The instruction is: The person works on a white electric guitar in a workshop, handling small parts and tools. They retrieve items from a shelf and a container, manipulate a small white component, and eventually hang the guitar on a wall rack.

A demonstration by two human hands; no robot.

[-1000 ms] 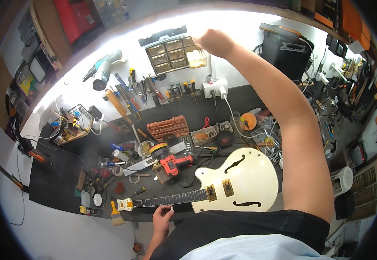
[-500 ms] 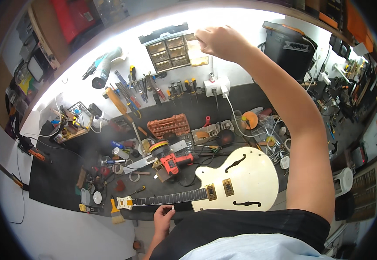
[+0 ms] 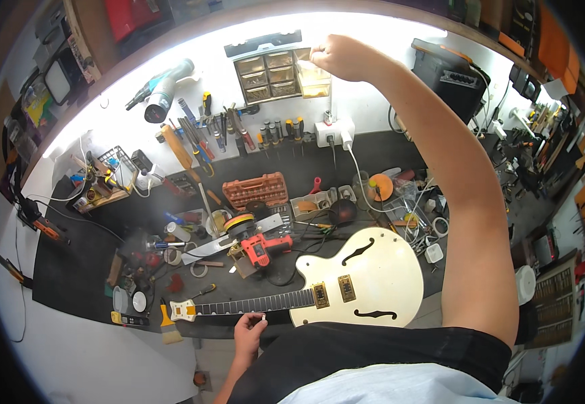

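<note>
while your left hand (image 3: 247,334) pinches a small white piece (image 3: 263,318), hold it snug, not crushed. can't tell if your right hand (image 3: 350,57) grips or just touches. clear drawer (image 3: 315,89) is at its fingers, jutting from the wall cabinet (image 3: 279,74): support it level, no jerks. mind the cream guitar (image 3: 388,276) on the table (image 3: 70,262), neck (image 3: 252,305) just beside your left hand.

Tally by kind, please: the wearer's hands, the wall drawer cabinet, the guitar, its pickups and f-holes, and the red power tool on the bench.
Hands: 2
Drawer cabinet: 1
Guitar: 1
Pickups: 2
F-holes: 2
Red power tool: 1
Total: 9
</note>
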